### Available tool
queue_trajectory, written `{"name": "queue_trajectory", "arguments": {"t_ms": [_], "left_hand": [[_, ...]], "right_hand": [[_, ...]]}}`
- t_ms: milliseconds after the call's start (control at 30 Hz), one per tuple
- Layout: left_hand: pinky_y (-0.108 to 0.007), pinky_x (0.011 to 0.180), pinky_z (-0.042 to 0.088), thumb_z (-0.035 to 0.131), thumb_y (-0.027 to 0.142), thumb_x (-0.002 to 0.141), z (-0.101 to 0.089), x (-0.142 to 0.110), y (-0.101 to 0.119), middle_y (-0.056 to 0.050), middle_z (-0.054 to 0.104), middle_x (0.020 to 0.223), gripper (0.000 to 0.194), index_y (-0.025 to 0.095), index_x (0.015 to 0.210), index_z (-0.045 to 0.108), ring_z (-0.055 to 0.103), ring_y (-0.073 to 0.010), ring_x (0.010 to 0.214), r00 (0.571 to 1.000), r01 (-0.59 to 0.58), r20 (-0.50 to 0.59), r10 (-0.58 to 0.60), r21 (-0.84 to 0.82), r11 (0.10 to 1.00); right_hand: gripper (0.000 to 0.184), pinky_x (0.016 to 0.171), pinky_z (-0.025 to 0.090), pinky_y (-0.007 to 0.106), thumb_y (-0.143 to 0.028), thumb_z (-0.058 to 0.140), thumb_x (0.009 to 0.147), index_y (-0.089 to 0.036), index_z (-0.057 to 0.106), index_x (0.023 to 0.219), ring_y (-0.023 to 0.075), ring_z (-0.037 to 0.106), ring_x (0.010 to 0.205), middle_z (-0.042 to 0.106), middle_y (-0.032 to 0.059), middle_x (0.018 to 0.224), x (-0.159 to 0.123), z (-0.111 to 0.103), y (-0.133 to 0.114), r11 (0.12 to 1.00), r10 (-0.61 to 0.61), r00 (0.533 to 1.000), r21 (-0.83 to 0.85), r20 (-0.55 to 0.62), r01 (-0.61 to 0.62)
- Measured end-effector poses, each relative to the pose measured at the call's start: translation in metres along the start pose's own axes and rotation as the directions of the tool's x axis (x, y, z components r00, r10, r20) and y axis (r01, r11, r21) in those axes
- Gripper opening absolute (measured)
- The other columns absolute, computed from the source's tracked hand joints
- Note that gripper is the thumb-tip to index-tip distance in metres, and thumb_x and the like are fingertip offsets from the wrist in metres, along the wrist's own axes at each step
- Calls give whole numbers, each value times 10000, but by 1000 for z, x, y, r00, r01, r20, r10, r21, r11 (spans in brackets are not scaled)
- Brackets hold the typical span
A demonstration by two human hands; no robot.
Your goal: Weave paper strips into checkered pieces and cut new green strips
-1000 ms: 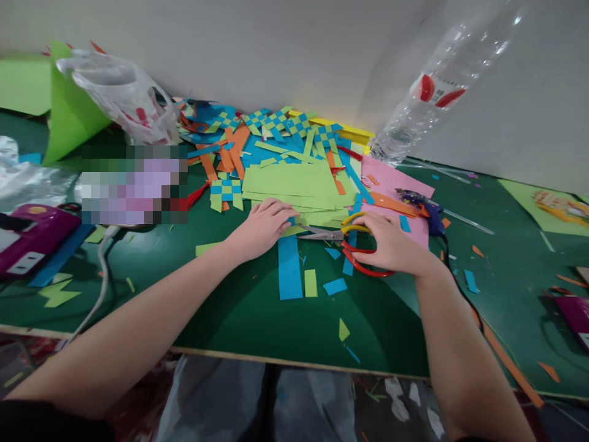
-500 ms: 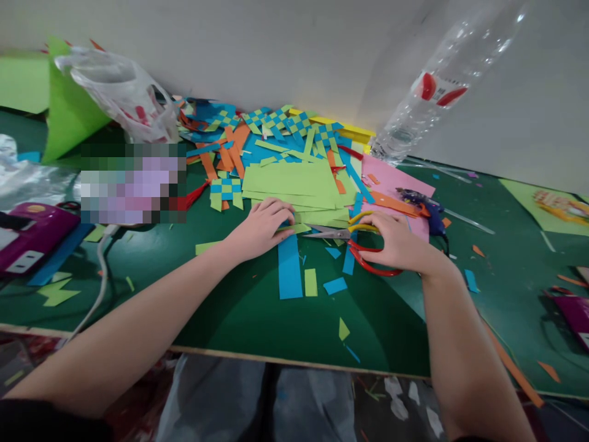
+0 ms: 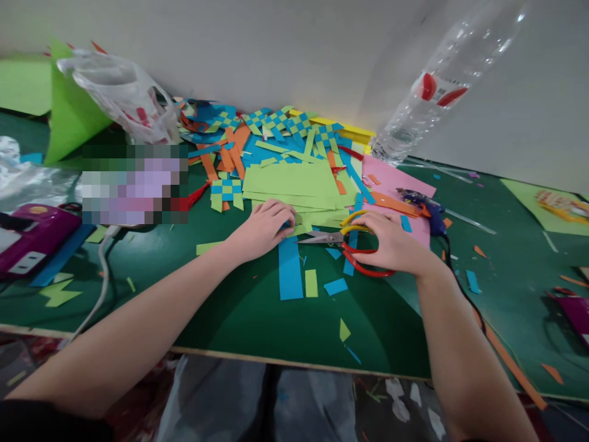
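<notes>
My left hand [image 3: 267, 224] is closed, its fingertips and thumb pinching a light green paper strip [image 3: 302, 229] at the front of a stack of green paper sheets [image 3: 289, 181]. In my right hand [image 3: 391, 236] is a pair of scissors [image 3: 335, 238] with red and yellow handles. Its blades are slightly parted and point left, just beside the left fingers and the green strip. Below them on the green table lie a wide blue paper strip [image 3: 291, 270], a small green rectangle [image 3: 311, 283] and a small blue scrap [image 3: 335, 286].
Woven blue-and-green paper pieces [image 3: 299, 124] and orange strips [image 3: 237, 150] pile up behind the stack. A glue gun [image 3: 432, 215] lies on pink paper [image 3: 391, 175] at right. A clear plastic bottle [image 3: 442, 92] leans at the back; a plastic bag [image 3: 133, 98] stands at left.
The scissors and my right hand have shifted slightly left, with the blade tips now nearer my left fingers and over the blue strip. My left hand has barely moved.
</notes>
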State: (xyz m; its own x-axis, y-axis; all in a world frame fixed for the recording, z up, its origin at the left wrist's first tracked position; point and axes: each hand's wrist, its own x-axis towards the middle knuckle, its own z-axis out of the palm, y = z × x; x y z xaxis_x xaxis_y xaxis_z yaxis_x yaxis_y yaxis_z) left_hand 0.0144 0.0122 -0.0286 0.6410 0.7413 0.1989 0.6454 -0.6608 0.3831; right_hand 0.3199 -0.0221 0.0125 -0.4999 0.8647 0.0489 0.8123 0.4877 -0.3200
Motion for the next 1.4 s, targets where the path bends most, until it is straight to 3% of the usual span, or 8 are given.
{"name": "queue_trajectory", "arguments": {"t_ms": [267,933,1400], "left_hand": [[-462,1046,355,373,231,1006,-1,0,4,-66,561,1306,268,222,1203,554,425,-249,1247,999,21,44,-23,38,999],[-462,1070,327,405,237,995,2,1,-1,-63,559,1317,272,220,1193,591,414,-249,1255,998,48,46,-48,-2,999],[-465,1067,332,431,235,984,0,2,-1,-60,566,1314,244,221,1157,602,426,-246,1259,997,62,54,-60,-30,998]], "right_hand": [[482,1091,369,553,-415,683,785,-253,584,1228,343,491,1294,595,105,1299,3,5,0,1000,-24,1000,3,9,24],[464,1117,348,541,-434,642,848,-274,598,1281,320,473,1313,614,87,1260,2,3,19,996,-82,996,-38,-31,81],[417,1068,410,510,-397,633,858,-270,619,1255,303,562,1205,626,97,1229,5,3,9,994,-105,994,40,-13,105]]}}
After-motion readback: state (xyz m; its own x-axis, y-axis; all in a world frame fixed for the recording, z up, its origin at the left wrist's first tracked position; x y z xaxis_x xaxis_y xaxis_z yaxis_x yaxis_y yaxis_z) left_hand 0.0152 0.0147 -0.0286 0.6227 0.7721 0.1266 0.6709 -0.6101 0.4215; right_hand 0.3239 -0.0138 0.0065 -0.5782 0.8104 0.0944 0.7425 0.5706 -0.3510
